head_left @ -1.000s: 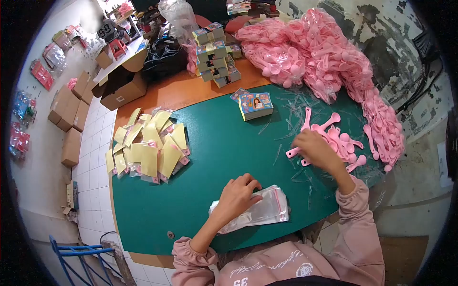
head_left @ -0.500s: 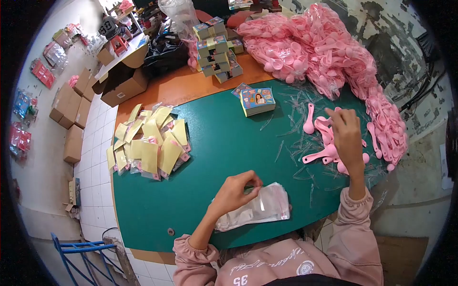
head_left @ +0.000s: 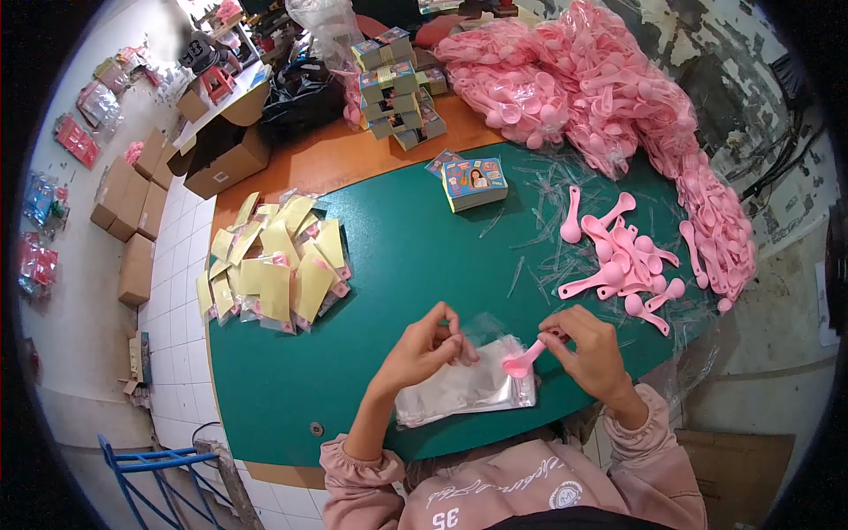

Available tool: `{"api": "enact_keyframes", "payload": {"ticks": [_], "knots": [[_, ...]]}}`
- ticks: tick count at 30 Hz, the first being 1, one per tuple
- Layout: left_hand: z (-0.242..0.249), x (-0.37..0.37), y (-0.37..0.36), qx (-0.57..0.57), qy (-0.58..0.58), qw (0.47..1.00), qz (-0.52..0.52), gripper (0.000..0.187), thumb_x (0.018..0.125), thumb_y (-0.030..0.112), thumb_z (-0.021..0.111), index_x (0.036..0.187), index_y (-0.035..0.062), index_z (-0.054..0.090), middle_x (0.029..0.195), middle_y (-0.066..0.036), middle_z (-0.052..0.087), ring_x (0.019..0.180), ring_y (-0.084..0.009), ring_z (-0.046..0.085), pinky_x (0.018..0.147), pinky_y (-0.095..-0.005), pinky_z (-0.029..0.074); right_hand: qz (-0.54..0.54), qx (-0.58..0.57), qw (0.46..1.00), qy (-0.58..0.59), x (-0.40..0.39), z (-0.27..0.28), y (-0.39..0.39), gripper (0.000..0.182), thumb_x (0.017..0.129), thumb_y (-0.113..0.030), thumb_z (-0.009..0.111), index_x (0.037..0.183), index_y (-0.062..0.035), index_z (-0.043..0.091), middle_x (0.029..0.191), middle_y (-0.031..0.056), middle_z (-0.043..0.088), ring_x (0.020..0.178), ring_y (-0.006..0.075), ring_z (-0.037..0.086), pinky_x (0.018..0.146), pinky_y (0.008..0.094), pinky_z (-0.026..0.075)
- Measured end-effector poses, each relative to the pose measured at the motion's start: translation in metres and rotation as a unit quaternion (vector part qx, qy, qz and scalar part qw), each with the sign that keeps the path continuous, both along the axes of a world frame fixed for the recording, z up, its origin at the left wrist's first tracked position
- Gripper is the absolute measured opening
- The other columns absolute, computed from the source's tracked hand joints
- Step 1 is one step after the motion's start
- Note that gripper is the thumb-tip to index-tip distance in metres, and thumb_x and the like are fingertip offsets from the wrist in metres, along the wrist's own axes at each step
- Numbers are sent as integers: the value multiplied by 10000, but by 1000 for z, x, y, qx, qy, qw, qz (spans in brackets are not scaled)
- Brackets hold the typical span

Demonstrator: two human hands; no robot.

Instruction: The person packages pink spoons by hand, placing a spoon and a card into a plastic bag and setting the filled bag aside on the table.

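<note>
Between the thumb and fingers of my right hand (head_left: 586, 352) is a pink measuring spoon (head_left: 523, 360), its bowl pointing left over a stack of clear plastic bags (head_left: 459, 389). My left hand (head_left: 429, 346) pinches at the upper side of the stack. From its fingertips a thin clear plastic bag (head_left: 486, 329) stands up off the pile, close to the spoon's bowl. Right of the stack lies a loose heap of pink spoons (head_left: 624, 256) on the green table top.
Filled packets with yellow cards (head_left: 281, 265) lie at the left. A stack of printed cards (head_left: 477, 184) sits at the back, beside clear plastic strips (head_left: 549, 212). Large bags of pink spoons (head_left: 609, 97) line the right rear. A person (head_left: 201, 51) sits far back left.
My right hand has come from the spoon heap down to the bag stack, bringing a pink spoon. My left hand has lifted a clear bag's edge.
</note>
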State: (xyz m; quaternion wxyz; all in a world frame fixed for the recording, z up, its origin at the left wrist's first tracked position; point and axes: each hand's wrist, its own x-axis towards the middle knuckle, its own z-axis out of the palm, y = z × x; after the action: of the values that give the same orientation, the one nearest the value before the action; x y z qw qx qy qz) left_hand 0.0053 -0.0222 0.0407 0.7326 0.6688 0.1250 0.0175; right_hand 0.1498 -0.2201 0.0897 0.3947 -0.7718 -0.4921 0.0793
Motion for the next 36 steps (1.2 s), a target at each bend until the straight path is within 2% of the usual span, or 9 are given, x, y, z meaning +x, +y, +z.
{"api": "enact_keyframes", "payload": {"ticks": [1,5,15,19,21,24,28,34,36], "knots": [[3,-1,3,-65,15,998,-6,162,854,75,518,888,47,362,738,-84,603,712,-122,591,592,-235,459,-16,-4,999,36,1,3,0,124,731,-50,646,831,-8,587,726,96,580,620,176,572,558,272,454],[8,-1,-1,-91,-8,996,5,203,856,58,543,978,42,382,787,-104,620,703,-116,597,606,-225,465,-123,60,986,92,7,8,7,132,745,-44,638,864,-3,597,714,89,605,606,123,583,558,241,458],[11,1,-3,-87,34,994,64,236,808,47,606,1013,-9,506,874,-115,652,811,-125,617,734,-235,482,-157,200,945,207,1,14,20,150,764,-24,640,897,29,596,719,53,605,618,85,569,556,201,457],[9,1,-3,-90,28,992,84,213,815,75,605,1003,-16,562,901,-96,648,812,-102,600,731,-218,473,-146,194,953,184,0,16,23,151,755,-25,649,891,23,603,721,53,601,617,82,562,557,207,458],[9,2,-4,-92,30,991,89,219,820,85,601,1012,-17,572,912,-92,645,813,-96,594,726,-215,471,-114,140,981,68,-1,18,26,151,742,-29,659,878,14,611,717,63,599,616,91,563,561,218,458],[11,2,-5,-79,16,994,77,235,830,106,592,1032,-13,582,926,-72,638,816,-94,584,715,-217,470,-100,147,984,27,0,21,32,150,731,-34,663,867,9,614,712,78,599,619,105,571,566,228,458],[17,1,-2,-53,51,995,72,252,832,111,585,1050,-14,584,948,-66,633,842,-107,588,713,-229,470,-129,170,974,72,5,21,34,152,729,-40,664,865,5,614,709,86,603,614,120,576,567,233,459],[11,6,-6,-61,11,995,80,253,836,95,573,1061,-22,578,947,-70,630,881,-129,582,756,-248,464,-55,119,990,44,5,19,48,163,745,-63,657,883,7,605,702,86,599,622,123,587,565,230,460],[10,11,-9,-65,-12,994,86,248,837,88,570,1058,-25,578,938,-64,630,886,-131,577,772,-248,460,7,76,991,113,10,12,60,190,743,-81,664,880,11,568,699,90,599,615,114,589,554,235,464]]}}
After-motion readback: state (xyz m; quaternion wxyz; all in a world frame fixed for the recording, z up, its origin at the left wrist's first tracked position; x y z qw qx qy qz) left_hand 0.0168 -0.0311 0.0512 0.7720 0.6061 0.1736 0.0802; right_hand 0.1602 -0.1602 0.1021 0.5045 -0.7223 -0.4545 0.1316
